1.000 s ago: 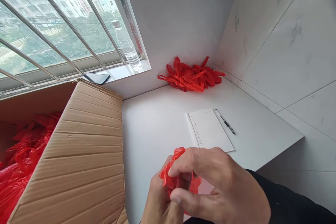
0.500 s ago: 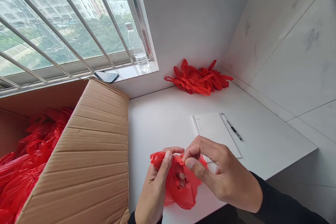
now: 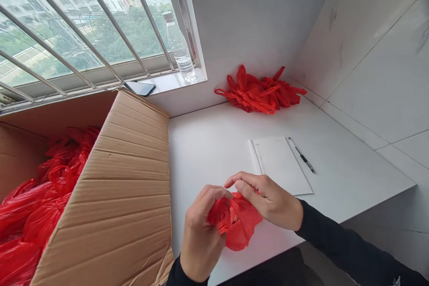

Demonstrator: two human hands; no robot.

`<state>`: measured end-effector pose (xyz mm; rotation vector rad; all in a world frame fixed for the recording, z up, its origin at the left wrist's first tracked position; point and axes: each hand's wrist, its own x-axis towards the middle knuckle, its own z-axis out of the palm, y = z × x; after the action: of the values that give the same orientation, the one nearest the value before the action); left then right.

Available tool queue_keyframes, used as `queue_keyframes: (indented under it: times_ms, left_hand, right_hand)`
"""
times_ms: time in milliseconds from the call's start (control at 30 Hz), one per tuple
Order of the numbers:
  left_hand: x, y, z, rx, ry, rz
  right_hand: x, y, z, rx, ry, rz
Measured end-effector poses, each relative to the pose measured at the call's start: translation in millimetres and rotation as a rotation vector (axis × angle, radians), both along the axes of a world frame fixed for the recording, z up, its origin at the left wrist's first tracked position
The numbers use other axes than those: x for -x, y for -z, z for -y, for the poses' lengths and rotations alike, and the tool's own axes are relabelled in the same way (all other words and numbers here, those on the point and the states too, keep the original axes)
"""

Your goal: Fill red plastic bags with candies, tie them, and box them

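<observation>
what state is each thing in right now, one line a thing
left hand: curled around the bag
right hand: fingers bent, at the bag, grip unclear
bag: crumpled, lower part loose
box: open, red bags inside
pile of red bags: crumpled
notepad: flat, marked page up
pen: lying down
bottle: upright, capped
phone: lying flat

The person's two hands (image 3: 203, 232), one red bag (image 3: 240, 234), lower centre
Right of centre: one notebook (image 3: 284, 170), one pen (image 3: 303, 157), one red heap (image 3: 258, 94). Upper left: one bottle (image 3: 182, 56), one phone (image 3: 142, 88). Left: one carton (image 3: 127, 178), its bags (image 3: 36, 223) too tangled to count.
</observation>
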<state>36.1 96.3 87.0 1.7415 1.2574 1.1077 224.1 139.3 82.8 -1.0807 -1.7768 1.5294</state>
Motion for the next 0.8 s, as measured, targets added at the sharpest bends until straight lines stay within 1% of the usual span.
queue_keyframes:
  times_ms: [67,133,200,267,333,400,500,567,700,767,800]
  left_hand:
    - [-1.4,8.8,0.6,-0.109,-0.028,-0.023]
    - [-1.5,16.1,1.1,-0.162,-0.029,-0.021]
    - [0.0,20.8,1.7,-0.195,-0.022,-0.037]
    - [2.1,22.9,2.9,-0.198,-0.014,-0.057]
    - [3.7,23.5,5.3,-0.179,-0.001,-0.083]
    - [4.8,24.5,10.3,-0.141,0.003,-0.122]
    - [9.4,31.2,24.9,-0.073,-0.051,-0.173]
    - [17.3,41.1,39.6,-0.054,-0.115,-0.177]
    - [39.5,67.8,71.4,-0.081,-0.250,-0.175]
    - [44.6,77.3,80.3,-0.051,-0.278,-0.198]
    - [44.0,80.1,81.4,-0.034,-0.274,-0.225]
  right_hand:
    - [-0.6,6.1,-0.5,0.042,-0.051,-0.018]
    - [-1.5,12.3,-2.5,0.073,-0.109,-0.055]
    - [-2.3,16.4,-4.8,0.121,-0.160,-0.113]
    - [-2.3,16.8,-6.0,0.137,-0.151,-0.145]
    - [-1.5,13.6,-5.1,0.100,-0.101,-0.144]
    - [-0.9,8.8,-2.5,0.029,-0.046,-0.110]
    - [-6.6,6.2,2.1,-0.057,0.027,-0.028]
    - [-18.4,11.7,4.1,-0.080,0.098,0.064]
    - [-51.1,34.3,6.8,-0.045,0.256,0.271]
    - [-58.6,41.9,10.9,-0.012,0.293,0.269]
    - [-57.7,43.5,14.4,0.003,0.312,0.238]
